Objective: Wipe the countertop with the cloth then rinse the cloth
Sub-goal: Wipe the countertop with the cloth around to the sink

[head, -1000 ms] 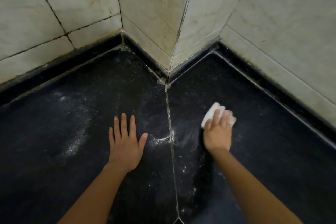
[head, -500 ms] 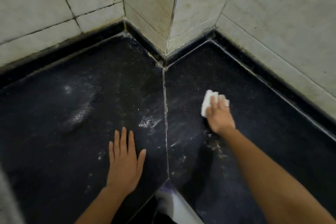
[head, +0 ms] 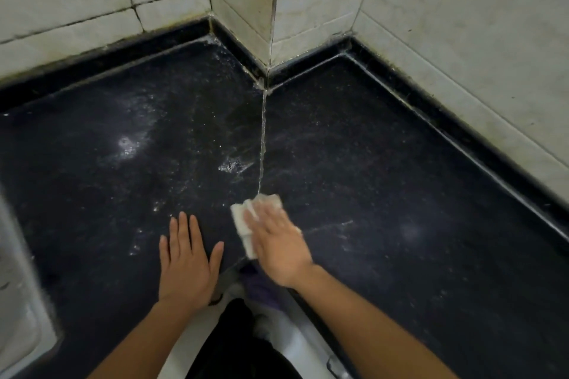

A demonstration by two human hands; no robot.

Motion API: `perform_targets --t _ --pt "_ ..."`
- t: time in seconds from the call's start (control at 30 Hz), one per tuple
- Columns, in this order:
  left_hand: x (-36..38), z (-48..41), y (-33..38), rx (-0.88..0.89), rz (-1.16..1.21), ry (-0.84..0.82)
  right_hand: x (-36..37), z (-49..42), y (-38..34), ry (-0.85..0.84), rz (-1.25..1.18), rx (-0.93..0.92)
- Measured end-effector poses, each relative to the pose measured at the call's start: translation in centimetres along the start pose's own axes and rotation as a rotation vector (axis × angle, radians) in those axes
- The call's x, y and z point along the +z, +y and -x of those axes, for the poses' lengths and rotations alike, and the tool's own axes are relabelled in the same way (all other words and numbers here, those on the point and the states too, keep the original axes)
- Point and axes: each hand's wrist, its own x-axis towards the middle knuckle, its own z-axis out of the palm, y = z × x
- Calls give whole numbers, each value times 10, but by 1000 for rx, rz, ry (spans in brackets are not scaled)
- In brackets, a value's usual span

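On the head view, the left hand (head: 187, 258) lies flat, fingers straight and spread, on the dark table (head: 400, 194) near its front edge. Just beside it the right hand (head: 275, 243), blurred, presses with flat fingers on the folded white cloth (head: 241, 224). The cloth sits on the table at the near end of the pale seam (head: 262, 138), and white smears (head: 126, 144) dot the left slab.

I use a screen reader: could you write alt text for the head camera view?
A person's right hand presses a white cloth onto a dark, powder-streaked corner countertop, near its front edge. The left hand lies flat beside it; pale tiled walls stand behind.
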Motion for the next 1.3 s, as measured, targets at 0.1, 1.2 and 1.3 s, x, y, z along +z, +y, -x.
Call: perform_targets --t 0.1,1.2,1.3 --pt "1 1 2 -35 -7 -6 0 2 19 -67 -2 -73" --pt "-16 -4 7 -70 71 -275 1 128 57 242 -111 1231" --pt "-17 -5 6 -67 85 -276 23 105 -15 213 -96 904"
